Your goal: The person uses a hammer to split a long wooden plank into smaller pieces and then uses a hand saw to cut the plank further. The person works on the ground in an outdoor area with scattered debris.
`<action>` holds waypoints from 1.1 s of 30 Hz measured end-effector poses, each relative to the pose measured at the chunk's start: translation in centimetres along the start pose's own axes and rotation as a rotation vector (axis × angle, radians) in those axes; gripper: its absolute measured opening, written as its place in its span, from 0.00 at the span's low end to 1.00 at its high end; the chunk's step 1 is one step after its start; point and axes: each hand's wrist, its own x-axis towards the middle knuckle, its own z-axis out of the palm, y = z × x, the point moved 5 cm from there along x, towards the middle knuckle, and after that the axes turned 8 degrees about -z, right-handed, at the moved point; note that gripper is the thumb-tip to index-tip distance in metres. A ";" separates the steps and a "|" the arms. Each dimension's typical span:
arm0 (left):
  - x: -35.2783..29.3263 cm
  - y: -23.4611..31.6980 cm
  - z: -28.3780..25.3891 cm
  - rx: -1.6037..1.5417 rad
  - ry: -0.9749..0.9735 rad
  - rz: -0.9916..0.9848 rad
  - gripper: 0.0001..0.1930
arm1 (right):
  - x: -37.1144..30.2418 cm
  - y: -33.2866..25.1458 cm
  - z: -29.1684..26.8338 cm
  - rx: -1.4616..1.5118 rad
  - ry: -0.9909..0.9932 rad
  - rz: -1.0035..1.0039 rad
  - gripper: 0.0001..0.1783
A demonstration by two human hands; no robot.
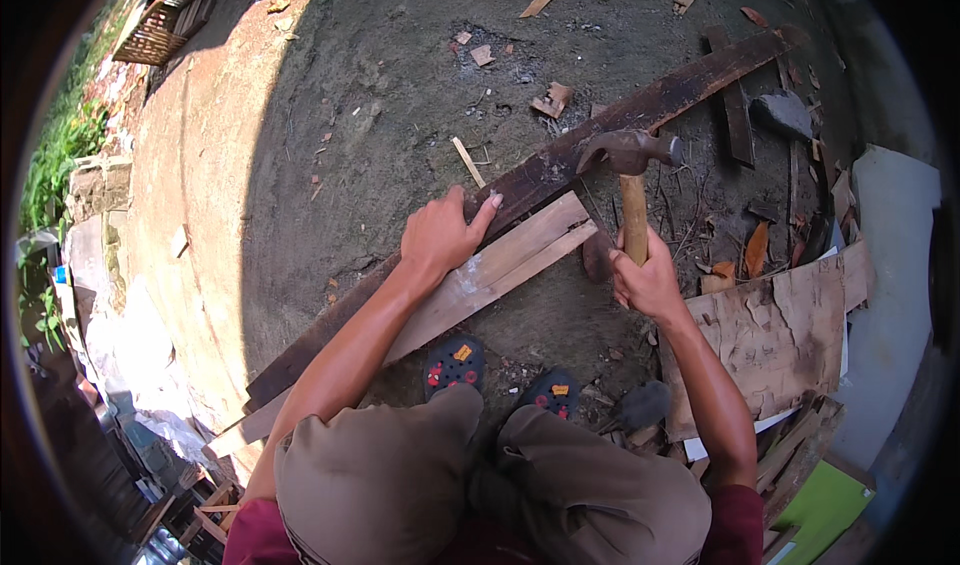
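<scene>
A long dark wooden plank [545, 173] lies slantwise on the ground in front of me, running from lower left to upper right. My left hand [440, 237] rests on it, fingers curled over its far side and thumb along its top. Just nearer to me, a paler wooden board [490, 270] lies alongside, under my left wrist. In my right hand [645, 280] is a claw hammer [634, 205], gripped by its wooden handle. Its rusty metal head is raised beside the plank, claw pointing left and striking face right.
A short dark board [733, 115] lies beneath the plank's far end, with a grey stone [783, 115] beside it. Weathered wooden sheets [770, 335] and a pale panel [890, 295] are stacked on the right. Wood scraps [553, 99] litter the dirt. A woven basket [150, 37] stands far left.
</scene>
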 end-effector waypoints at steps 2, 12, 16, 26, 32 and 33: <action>0.2 -0.3 -0.1 0.008 -0.004 0.010 0.38 | -1.2 0.5 1.5 0.184 0.150 -0.062 0.07; -1.2 -0.8 -0.2 -0.012 0.082 0.058 0.40 | -11.1 7.4 1.8 -0.234 0.516 -0.151 0.14; -2.6 -0.1 -1.2 -0.010 -0.008 0.031 0.42 | -14.8 7.8 3.1 -0.328 0.618 -0.245 0.12; -3.9 0.0 -1.4 -0.049 -0.089 0.093 0.48 | -15.2 9.7 3.3 -0.425 0.648 -0.114 0.16; -1.0 -2.1 -1.1 -0.111 -0.152 0.107 0.52 | -14.2 10.7 4.6 -0.603 0.429 0.046 0.19; -0.7 -2.4 -1.0 -0.116 -0.158 0.104 0.53 | -14.1 10.7 4.9 -0.656 0.404 0.090 0.19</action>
